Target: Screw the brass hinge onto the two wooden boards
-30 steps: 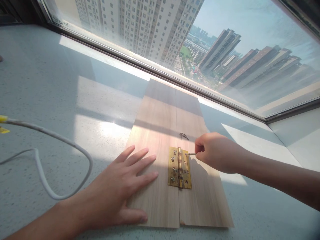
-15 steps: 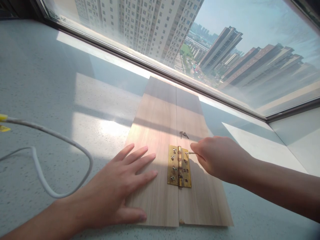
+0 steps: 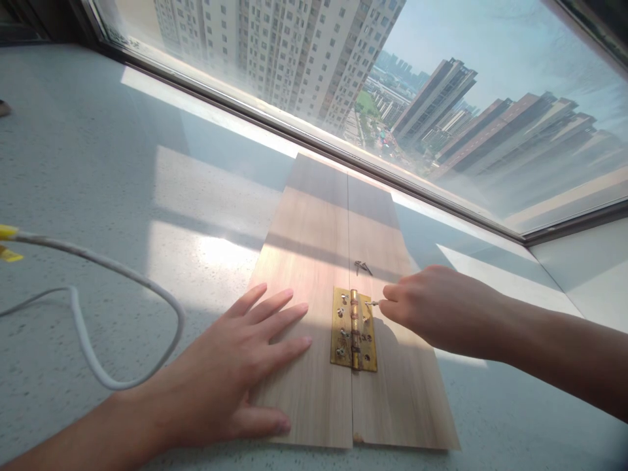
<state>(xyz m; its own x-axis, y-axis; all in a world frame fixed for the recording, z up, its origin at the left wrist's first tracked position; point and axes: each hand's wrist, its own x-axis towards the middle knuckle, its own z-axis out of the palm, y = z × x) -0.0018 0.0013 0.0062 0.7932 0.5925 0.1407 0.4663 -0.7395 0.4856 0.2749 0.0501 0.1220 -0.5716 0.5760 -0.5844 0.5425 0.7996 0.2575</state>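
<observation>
Two wooden boards (image 3: 314,235) lie side by side on a pale speckled sill, joined by a brass hinge (image 3: 354,330) across their seam. My left hand (image 3: 235,366) lies flat on the left board, fingers spread, just left of the hinge. My right hand (image 3: 432,307) is closed in a pinch on a small screw (image 3: 371,303), whose tip sits at the hinge's upper right corner. Several screws show in the hinge's holes. A few loose screws (image 3: 362,266) rest on the right board above the hinge.
A white cable (image 3: 98,314) with a yellow tag loops over the sill at the left. A big window with a dark frame (image 3: 304,140) runs along the far edge, close behind the boards. Tall buildings stand outside.
My right hand has turned slightly at the wrist while keeping the screw at the hinge's upper right corner. My left hand has stayed flat on the board.
</observation>
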